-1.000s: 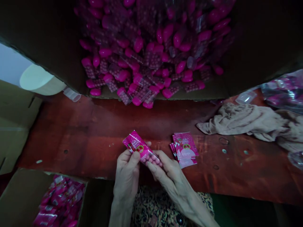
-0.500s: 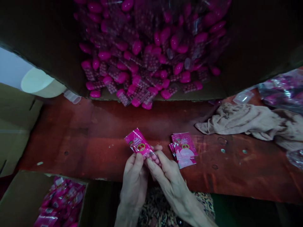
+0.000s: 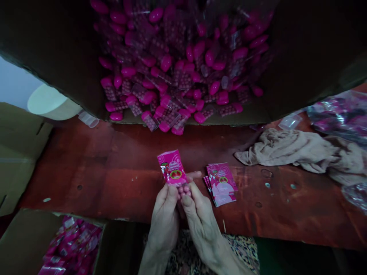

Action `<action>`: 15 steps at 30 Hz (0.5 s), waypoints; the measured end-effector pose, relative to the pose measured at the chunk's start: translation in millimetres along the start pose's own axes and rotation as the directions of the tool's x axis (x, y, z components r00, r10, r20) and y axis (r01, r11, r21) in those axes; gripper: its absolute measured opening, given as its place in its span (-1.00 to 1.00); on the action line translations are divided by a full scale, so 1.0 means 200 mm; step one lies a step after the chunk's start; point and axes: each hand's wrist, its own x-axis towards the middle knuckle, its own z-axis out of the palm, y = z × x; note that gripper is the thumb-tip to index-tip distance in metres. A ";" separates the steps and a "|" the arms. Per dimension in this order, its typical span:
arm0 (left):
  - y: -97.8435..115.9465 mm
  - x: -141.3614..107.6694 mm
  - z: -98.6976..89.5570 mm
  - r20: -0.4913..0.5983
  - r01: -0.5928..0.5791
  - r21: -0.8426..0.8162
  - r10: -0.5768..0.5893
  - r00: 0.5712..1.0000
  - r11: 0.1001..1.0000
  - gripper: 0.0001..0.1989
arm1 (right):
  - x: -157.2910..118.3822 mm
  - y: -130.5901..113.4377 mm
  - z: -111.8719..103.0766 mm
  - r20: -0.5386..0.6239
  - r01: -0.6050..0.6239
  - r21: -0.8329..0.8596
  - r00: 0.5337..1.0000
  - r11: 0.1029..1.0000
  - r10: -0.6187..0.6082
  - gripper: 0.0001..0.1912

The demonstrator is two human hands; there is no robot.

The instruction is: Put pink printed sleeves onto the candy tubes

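Observation:
Just above the table's front edge, my two hands hold a pink printed sleeve point(image 3: 173, 165) with a clear candy container point(image 3: 184, 191) partly inside its lower end. Round pink candies show through the container's exposed part. My left hand point(image 3: 165, 217) pinches the sleeve's lower left side, thumb on top. My right hand point(image 3: 202, 223) is closed around the container's lower right side, its thumb against the candies and one finger stretched out behind. The fingers underneath are hidden. Right of my hands lies a small stack of flat pink sleeves point(image 3: 221, 181).
A large cardboard box point(image 3: 246, 119) at the back holds many pink-capped candy containers. Lower left, another box point(image 3: 25, 238) holds pink packets. A crumpled cloth point(image 3: 298, 151) and a plastic bag of pink items point(image 3: 341, 114) lie right. A pale tub point(image 3: 51, 103) stands back left.
The sleeve has turned more upright and moved slightly right, its far end a little higher. Both hands have kept their grip, and the right hand's outstretched finger shows more.

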 end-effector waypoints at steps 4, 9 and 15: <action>0.03 0.01 -0.03 -0.087 -0.040 -0.028 0.038 0.996 0.999 -0.71 | 0.03 -0.01 -0.08 -0.154 0.168 -0.247 0.965 0.954 -0.210 -0.77; 0.02 -0.02 -0.04 -0.100 0.003 0.012 -0.002 0.995 1.000 -0.72 | 0.09 -0.03 -0.09 -0.201 0.173 -0.174 0.957 0.969 -0.207 -0.84; -0.01 -0.05 0.01 -0.237 -0.142 0.197 0.187 0.953 0.970 -0.74 | 0.07 -0.05 -0.01 -0.105 -0.029 0.214 0.993 0.976 0.053 -0.86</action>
